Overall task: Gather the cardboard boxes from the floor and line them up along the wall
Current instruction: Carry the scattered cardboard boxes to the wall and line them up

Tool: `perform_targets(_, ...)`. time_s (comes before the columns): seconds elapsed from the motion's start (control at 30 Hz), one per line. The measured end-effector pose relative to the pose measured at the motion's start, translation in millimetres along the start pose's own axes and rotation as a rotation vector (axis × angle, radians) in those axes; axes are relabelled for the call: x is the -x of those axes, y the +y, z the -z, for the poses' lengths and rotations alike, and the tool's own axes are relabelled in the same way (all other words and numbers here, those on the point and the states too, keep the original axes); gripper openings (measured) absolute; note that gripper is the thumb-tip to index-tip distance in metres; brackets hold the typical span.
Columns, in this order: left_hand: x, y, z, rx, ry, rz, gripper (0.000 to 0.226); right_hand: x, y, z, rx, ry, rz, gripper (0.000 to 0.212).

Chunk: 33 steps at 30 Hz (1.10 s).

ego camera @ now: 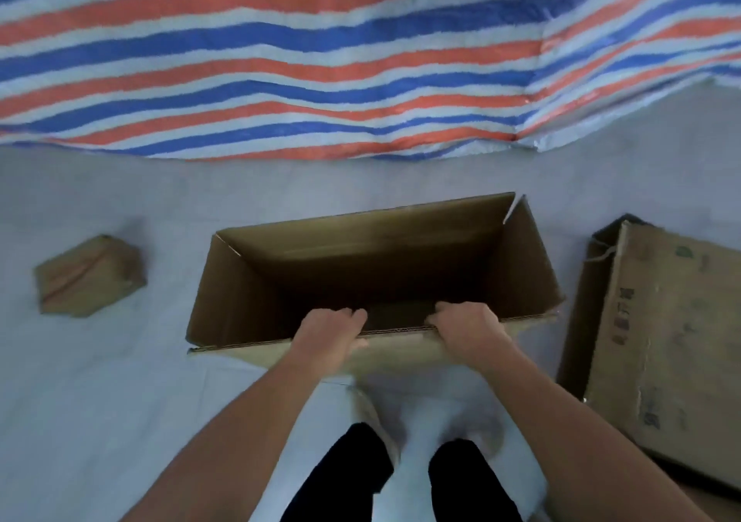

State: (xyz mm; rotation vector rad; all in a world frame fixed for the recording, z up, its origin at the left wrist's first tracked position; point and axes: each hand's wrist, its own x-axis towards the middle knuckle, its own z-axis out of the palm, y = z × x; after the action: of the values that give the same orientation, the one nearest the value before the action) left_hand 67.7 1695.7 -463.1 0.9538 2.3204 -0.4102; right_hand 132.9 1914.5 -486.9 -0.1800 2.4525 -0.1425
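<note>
we stand over the open box (373, 269) on the grey floor (100, 381), short of the striped tarp (280, 60). our left hand (328, 337) and right hand (469, 331) both grip its near rim, fingers curled inside. a small box (90, 277) lies left, a printed box (673, 345) right.

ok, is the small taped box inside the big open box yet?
No, the small taped box lies on the floor left of the open box, apart from it.
</note>
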Motion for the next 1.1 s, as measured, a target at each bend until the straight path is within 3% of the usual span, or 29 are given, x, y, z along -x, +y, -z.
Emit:
perform_targets(0.27, 181.2, -126.0, 2.0, 0.166, 0.148, 0.487, 0.037, 11.1, -183.3, 129.9, 0.263, 0.260, 0.322, 0.028)
perform_targets(0.5, 357.9, -267.1, -73.0, 0.248, 0.112, 0.765, 0.026, -4.5, -422.3, 193.9, 0.386, 0.329, 0.470, 0.028)
perform_targets(0.83, 590.1, -452.9, -155.1, 0.264, 0.241, 1.060, 0.024, -36.6, -745.9, 248.4, 0.373, 0.365, 0.684, 0.063)
perform_targets(1.0, 628.5, -546.5, -200.8, 0.291, 0.229, 1.166, 0.017, -98.7, -862.5, 266.5, 0.350, 0.441, 0.782, 0.034)
perform_targets(1.1, 643.5, -617.7, -227.0, 0.325, 0.251, 1.240, 0.019, -152.4, -941.7, 284.9, 0.349, 0.436, 0.852, 0.032)
